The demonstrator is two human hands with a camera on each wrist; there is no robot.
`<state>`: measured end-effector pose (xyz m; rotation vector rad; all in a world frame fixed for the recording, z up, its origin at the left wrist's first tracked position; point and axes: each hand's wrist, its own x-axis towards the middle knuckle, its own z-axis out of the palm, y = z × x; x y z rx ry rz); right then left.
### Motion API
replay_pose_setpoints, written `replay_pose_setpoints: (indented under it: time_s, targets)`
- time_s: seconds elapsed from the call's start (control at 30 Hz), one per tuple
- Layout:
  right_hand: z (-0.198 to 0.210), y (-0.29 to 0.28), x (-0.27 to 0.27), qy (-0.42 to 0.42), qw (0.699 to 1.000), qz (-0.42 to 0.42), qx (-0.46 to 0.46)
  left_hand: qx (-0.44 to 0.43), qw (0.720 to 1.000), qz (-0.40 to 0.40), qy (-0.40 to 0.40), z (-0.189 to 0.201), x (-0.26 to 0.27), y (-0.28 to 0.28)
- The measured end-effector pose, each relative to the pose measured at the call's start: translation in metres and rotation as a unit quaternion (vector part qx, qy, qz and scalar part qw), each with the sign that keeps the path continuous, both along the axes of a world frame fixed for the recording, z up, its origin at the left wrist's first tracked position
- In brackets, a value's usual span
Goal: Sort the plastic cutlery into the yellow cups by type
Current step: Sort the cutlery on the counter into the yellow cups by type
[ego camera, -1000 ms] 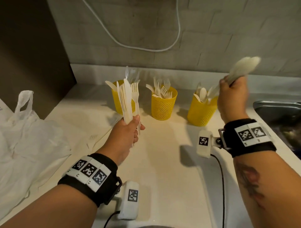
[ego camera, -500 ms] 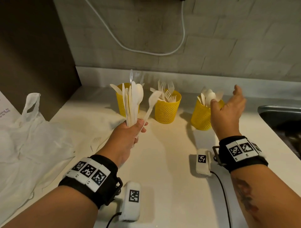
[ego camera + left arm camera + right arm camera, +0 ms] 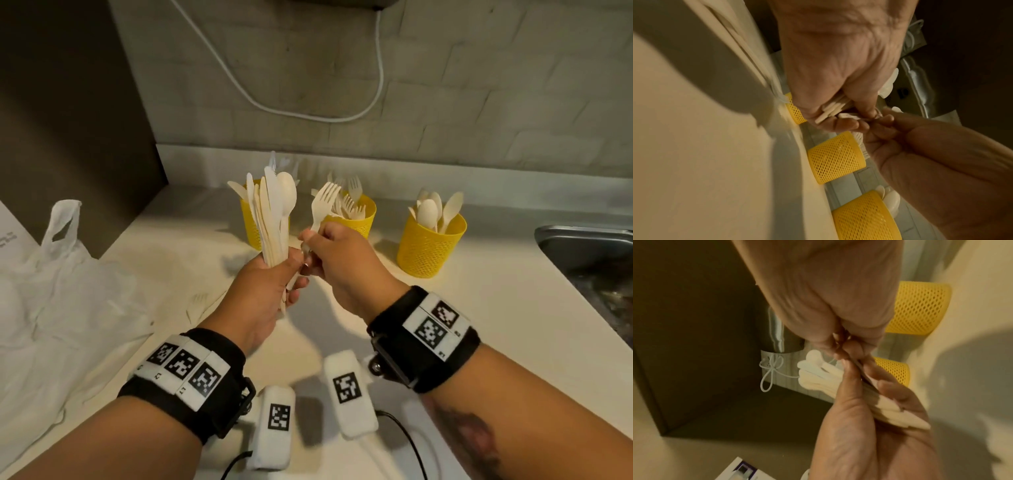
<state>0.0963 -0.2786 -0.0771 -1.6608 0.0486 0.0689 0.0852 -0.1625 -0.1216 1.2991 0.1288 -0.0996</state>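
While raised over the bench [image 3: 479, 308], left hand [image 3: 260, 291] wrapped tight around an upright bundle of cutlery [image 3: 274, 212], knives plus a spoon at least, handle ends poking out below the fist. Just right of that bundle, right hand [image 3: 337, 263] pinching the lower handle of a single fork [image 3: 322, 202], tines up, fingertips touching the left hand's. Behind the bundle, three yellow mesh cups in a row near the wall: knife cup [image 3: 248, 222] directly behind and mostly hidden, fork cup [image 3: 356, 219] to its right behind the fork, spoon cup [image 3: 430, 243] farthest right. Left of the bundle, a white plastic bag [image 3: 58, 291] crumpled on the bench. Far right of it, a steel sink [image 3: 582, 246].
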Motion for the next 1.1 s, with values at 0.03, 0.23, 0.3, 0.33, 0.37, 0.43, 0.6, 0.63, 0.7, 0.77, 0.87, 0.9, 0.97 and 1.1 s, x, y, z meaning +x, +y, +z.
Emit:
replay_pose_setpoints:
  time_s: [0.03,0.23,0.3,0.33,0.37,0.43,0.6,0.63,0.7,0.77,0.87,0.9,0.97,1.1]
  targets:
    - [0.001,0.002,0.005,-0.01,1.0,-0.015,-0.002,0.007,1.0,0.01,0.002,0.0,0.001,0.003]
    - [0.044,-0.036,0.041,-0.205,0.959,-0.172,-0.091,0.0,0.998,0.06,0.022,0.0,0.006,0.018]
    - [0.053,-0.058,0.057,-0.268,0.918,-0.235,-0.172,-0.012,0.998,0.059,0.032,0.0,0.006,0.021]
    - [0.054,-0.066,0.064,-0.278,0.903,-0.246,-0.218,-0.014,0.998,0.054,0.033,0.0,0.006,0.023]
    - [0.052,-0.072,0.071,-0.265,0.891,-0.244,-0.275,-0.017,0.998,0.047,0.032,0.001,0.005,0.023]
    - [0.04,-0.075,0.079,-0.189,0.88,-0.207,-0.383,-0.022,0.999,0.024,0.027,0.002,0.004,0.024]
    - [0.015,-0.066,0.08,-0.052,0.872,-0.109,-0.474,-0.002,0.999,-0.04,0.008,0.005,0.002,0.024]
    - [0.017,-0.064,0.078,-0.047,0.88,-0.115,-0.458,-0.006,0.999,-0.049,0.007,0.005,0.001,0.024]
    - [0.025,-0.059,0.069,-0.076,0.908,-0.163,-0.378,-0.025,0.998,-0.059,0.006,0.006,0.001,0.024]
    - [0.034,-0.047,0.052,-0.172,0.918,-0.211,-0.287,-0.04,0.997,-0.064,0.011,0.006,0.002,0.023]
    - [0.04,-0.019,0.023,-0.191,0.937,-0.123,-0.266,-0.053,0.995,-0.078,0.011,0.007,0.001,0.019]
    - [0.039,-0.011,0.014,-0.149,0.954,-0.061,-0.252,-0.059,0.995,-0.085,0.008,0.007,0.001,0.017]
    - [0.032,0.002,0.004,-0.051,0.987,0.046,-0.148,-0.067,0.993,-0.097,0.004,0.009,0.0,0.014]
    - [0.018,0.004,0.01,-0.013,0.999,0.046,0.0,-0.038,0.995,-0.091,0.001,0.012,-0.002,0.012]
